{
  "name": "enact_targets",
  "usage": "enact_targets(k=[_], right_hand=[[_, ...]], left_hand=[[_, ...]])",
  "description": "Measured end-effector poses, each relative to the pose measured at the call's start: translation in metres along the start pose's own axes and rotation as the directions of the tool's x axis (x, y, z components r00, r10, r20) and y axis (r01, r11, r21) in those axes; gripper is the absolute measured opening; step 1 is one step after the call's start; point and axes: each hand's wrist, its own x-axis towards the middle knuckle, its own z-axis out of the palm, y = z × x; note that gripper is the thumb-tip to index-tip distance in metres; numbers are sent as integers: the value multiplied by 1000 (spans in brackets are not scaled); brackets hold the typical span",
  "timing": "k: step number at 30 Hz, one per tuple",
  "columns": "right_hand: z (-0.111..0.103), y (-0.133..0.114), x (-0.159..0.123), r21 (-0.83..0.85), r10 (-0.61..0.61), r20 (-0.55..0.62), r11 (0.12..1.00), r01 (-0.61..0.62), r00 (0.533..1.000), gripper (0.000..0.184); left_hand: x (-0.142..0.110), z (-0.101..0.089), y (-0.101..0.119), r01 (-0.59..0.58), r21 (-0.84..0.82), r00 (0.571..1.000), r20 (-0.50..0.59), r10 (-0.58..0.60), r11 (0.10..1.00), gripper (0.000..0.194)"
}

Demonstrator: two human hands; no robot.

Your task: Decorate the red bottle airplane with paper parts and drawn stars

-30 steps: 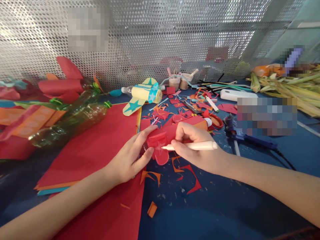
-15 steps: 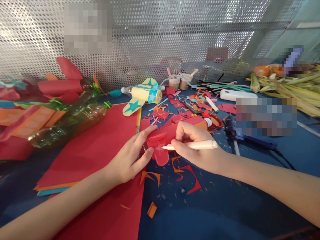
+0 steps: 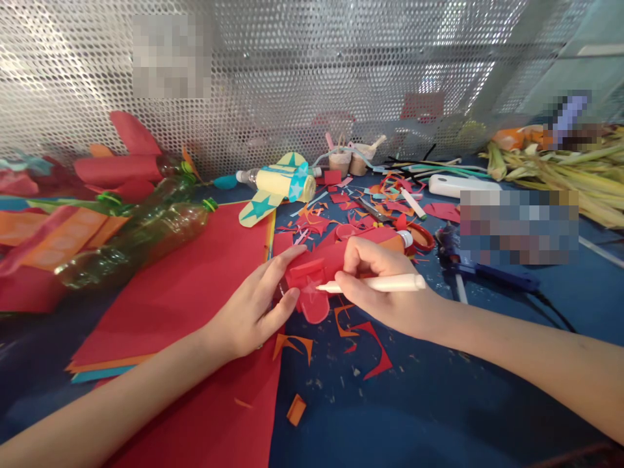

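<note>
A bottle wrapped in red paper [image 3: 334, 255] lies on its side, its white cap pointing right. A rounded red flap [image 3: 314, 309] with a pale star outline sticks out from it toward me. My left hand [image 3: 260, 299] holds the bottle's left end, fingers across the top and thumb near the flap. My right hand [image 3: 383, 286] is closed around a white marker [image 3: 390, 283], whose tip touches the flap beside the star. The fingers of my right hand partly cover the bottle.
Red paper sheets [image 3: 195, 286] lie at left beside green plastic bottles [image 3: 141, 237]. A yellow paper-covered bottle [image 3: 277, 185], red-handled scissors [image 3: 422, 237] and scraps lie behind my hands. A blue glue gun [image 3: 502, 273] and corn husks [image 3: 560, 166] are at right.
The star outline on the red flap looks whiter and clearer than before. Both hands are in almost the same place, with the marker tip still at the star.
</note>
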Motion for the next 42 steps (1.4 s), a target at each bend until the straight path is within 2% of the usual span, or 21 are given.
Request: enact_targets(k=[9, 19, 24, 27, 29, 34, 42], right_hand=[[0, -2, -1, 13, 5, 2, 1000, -5, 1000, 24], [0, -2, 0, -9, -10, -5, 1000, 10, 1000, 25], [0, -4, -1, 126, -22, -67, 992, 30, 998, 22], [1, -7, -4, 169, -24, -30, 985, 29, 999, 17], [2, -8, -6, 135, -33, 9, 990, 32, 999, 13], [2, -7, -7, 50, -39, 85, 998, 34, 996, 18], [4, -4, -6, 83, 23, 63, 996, -28, 998, 24]], left_hand=[[0, -1, 2, 23, -5, 1000, 7, -23, 1000, 51], [0, 1, 2, 11, 24, 999, -44, -10, 1000, 51], [-1, 1, 3, 44, -15, 999, -25, -45, 999, 49], [-1, 1, 3, 51, -28, 998, -34, -51, 998, 48], [0, 1, 4, 27, -14, 999, -31, -27, 1000, 48], [0, 2, 5, 38, -9, 997, -65, -38, 999, 48], [0, 2, 4, 49, -26, 998, -38, -50, 998, 51]])
